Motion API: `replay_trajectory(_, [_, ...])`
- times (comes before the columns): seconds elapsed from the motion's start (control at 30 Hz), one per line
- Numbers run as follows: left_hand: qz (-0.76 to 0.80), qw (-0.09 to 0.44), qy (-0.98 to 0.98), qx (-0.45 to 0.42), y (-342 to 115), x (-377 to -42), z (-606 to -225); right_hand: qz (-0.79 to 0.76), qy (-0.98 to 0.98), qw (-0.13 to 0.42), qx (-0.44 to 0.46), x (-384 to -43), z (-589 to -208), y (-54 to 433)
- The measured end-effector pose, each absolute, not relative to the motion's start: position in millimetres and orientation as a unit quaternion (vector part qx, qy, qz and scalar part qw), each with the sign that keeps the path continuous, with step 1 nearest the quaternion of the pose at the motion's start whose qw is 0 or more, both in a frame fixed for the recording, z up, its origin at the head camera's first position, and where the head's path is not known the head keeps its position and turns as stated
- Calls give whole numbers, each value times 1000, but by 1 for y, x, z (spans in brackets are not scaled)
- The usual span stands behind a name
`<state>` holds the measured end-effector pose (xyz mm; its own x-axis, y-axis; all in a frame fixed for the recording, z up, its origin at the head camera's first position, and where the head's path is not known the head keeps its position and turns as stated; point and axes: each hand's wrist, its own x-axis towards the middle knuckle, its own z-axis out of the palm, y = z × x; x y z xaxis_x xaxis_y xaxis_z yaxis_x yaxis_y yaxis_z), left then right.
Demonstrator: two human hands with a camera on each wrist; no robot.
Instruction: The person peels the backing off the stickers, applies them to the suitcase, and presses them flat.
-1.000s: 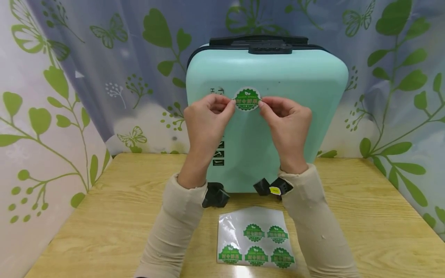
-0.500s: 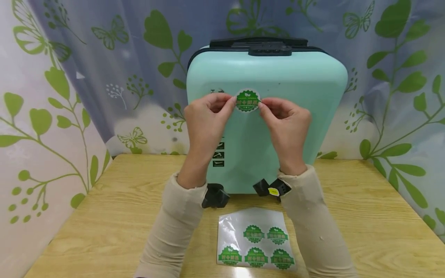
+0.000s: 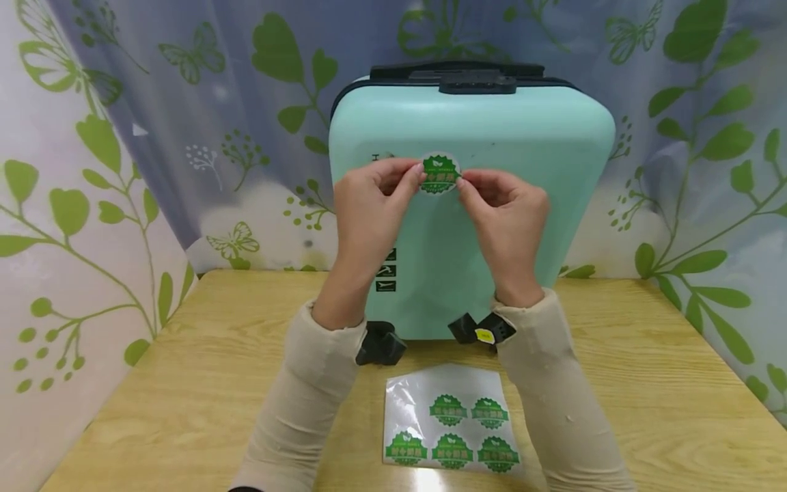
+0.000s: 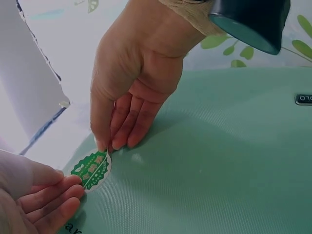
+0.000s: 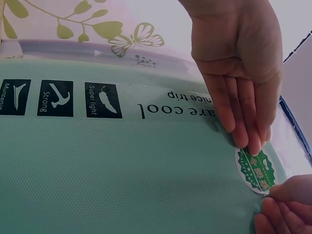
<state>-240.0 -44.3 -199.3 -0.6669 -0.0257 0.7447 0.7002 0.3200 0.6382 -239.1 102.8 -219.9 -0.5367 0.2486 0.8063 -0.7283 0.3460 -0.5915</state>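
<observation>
A round green sticker with a white rim is at the upper front of a mint-green suitcase. My left hand pinches its left edge between thumb and index finger, covering a little of the print. On the opposite edge, the thumb and index finger of my right hand grip the rim. In the left wrist view the sticker lies close over the shell, my right hand above it. The right wrist view shows the left hand's fingertips overlapping the sticker's edge.
A sheet with several green stickers lies on the wooden table in front of the suitcase. Black printed labels run down the suitcase's left side. A patterned curtain hangs behind, and a black handle tops the suitcase.
My left hand has shifted slightly right and up, its fingertips now covering more of the sticker's left side. The right hand stays at the right edge.
</observation>
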Motion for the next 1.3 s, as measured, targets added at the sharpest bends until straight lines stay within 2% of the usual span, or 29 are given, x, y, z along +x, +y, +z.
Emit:
replay_trajectory(0.9, [-534,320,-734,-272,-23,-241,-187,560,-685,430,178,-237,-224,107])
replay_trajectory(1.3, [-535,307,-738,-274,-18,-240,-191,551,-685,428,210,-237,-230,112])
